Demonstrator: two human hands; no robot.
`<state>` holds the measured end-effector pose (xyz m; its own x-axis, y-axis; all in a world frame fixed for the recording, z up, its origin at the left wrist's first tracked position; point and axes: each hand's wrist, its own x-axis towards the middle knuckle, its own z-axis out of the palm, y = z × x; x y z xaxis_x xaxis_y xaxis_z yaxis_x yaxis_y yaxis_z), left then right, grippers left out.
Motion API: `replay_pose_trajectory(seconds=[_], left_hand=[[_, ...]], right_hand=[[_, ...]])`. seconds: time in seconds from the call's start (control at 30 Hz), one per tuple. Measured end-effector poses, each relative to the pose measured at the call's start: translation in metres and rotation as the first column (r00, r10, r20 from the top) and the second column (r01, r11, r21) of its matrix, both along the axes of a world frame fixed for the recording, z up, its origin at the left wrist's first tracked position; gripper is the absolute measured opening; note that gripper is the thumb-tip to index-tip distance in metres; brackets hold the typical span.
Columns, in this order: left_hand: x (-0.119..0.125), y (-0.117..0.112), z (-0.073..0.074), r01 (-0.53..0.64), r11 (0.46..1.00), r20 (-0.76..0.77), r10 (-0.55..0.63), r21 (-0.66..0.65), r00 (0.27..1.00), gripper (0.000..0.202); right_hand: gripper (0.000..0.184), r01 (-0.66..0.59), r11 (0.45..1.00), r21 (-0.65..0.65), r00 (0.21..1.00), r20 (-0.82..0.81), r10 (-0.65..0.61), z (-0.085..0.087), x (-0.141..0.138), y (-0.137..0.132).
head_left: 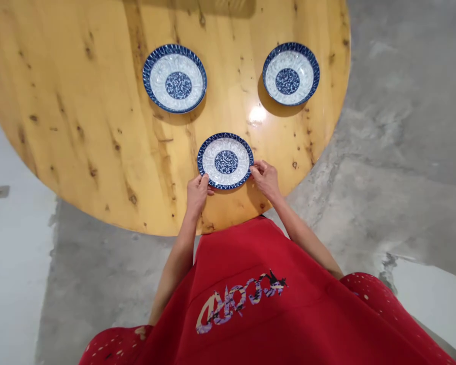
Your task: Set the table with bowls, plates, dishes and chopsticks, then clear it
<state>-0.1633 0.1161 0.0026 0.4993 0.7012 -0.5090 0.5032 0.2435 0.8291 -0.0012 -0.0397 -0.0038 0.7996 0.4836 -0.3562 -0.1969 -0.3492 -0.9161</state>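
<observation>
A small blue-and-white patterned plate (pixel 225 161) rests on the round wooden table (pixel 98 126) near its front edge. My left hand (pixel 197 191) grips the plate's left rim with its fingers curled. On the opposite rim my right hand (pixel 265 177) pinches the plate the same way. Two more plates of the same pattern stand farther back: one at the left (pixel 175 77) and one at the right (pixel 290 73).
The table's curved edge runs just in front of my red garment (pixel 258 299). Grey concrete floor (pixel 395 126) lies to the right and below. A paler floor patch (pixel 10 253) is at the left.
</observation>
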Motion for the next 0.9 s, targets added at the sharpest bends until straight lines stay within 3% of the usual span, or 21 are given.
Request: replay_pose_trajectory(seconds=[0.43,0.63,0.9], left_hand=[[-0.014,0.005,-0.005,-0.036,0.998,-0.027,0.037,0.045,0.999,0.033],[-0.021,0.011,-0.011,0.006,1.000,-0.023,-0.005,0.027,1.000,0.032],[-0.014,0.016,-0.008,0.044,0.996,-0.023,-0.043,0.074,0.999,0.033]], right_hand=[[0.019,-0.163,0.975,-0.149,0.960,0.206,0.192,-0.003,-0.005,0.007],[0.022,-0.153,0.979,-0.132,0.960,0.216,0.179,-0.006,-0.009,0.011],[0.026,-0.119,0.976,-0.183,0.957,0.239,0.162,-0.003,-0.006,0.013]])
